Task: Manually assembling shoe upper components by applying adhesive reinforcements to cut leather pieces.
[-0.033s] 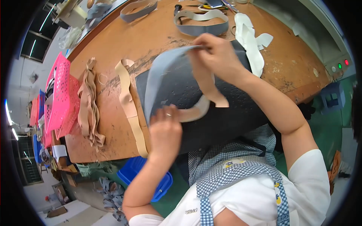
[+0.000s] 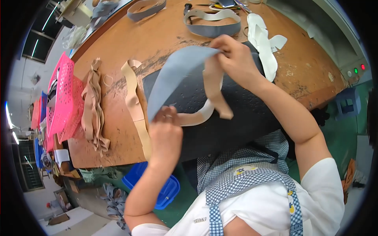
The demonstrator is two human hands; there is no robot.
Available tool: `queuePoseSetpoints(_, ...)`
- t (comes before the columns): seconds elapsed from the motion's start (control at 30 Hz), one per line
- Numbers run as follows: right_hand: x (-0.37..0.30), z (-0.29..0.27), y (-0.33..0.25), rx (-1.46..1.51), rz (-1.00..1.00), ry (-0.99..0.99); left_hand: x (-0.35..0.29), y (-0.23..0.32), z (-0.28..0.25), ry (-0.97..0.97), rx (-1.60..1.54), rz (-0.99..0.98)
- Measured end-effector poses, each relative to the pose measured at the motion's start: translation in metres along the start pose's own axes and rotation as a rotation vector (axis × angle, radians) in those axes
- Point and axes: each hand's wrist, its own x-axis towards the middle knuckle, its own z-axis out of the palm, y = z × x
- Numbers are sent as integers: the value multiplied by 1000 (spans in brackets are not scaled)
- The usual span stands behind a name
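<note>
Between my two hands stretches a long flexible strip (image 2: 179, 67), grey-blue on the broad face and arching over a black mat (image 2: 232, 129). Beige and whitish lengths (image 2: 212, 80) hang and curl below it, apparently part of the same piece. My right hand (image 2: 238, 57) pinches the strip's upper right part, fingers closed. Lower left, my left hand (image 2: 166, 129) closes round its other part; the fingertips are partly hidden. Just left of the mat lies a beige strip (image 2: 136, 110) on the wooden table (image 2: 114, 129).
Bundled beige strips (image 2: 92, 110) lie beside a pink perforated basket (image 2: 65, 102) at the left. Grey bands formed into loops (image 2: 212, 29) stand at the back, near some tools. White flat pieces (image 2: 262, 43) lie right of the mat. A blue bin (image 2: 167, 192) sits below the table edge.
My left hand has shifted slightly left and up, and my right hand slightly right. The strip's grey-blue face is turned more broadly into view, and its hanging beige end has swung a little.
</note>
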Motion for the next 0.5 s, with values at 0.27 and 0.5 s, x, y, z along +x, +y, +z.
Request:
queuePoseSetpoints(0.27,-76,-8,16,-823,-225,200,15,40,0,197,-293,273)
queuePoseSetpoints(0.5,-95,-23,29,-624,-517,-254,12,42,9,204,-344,261)
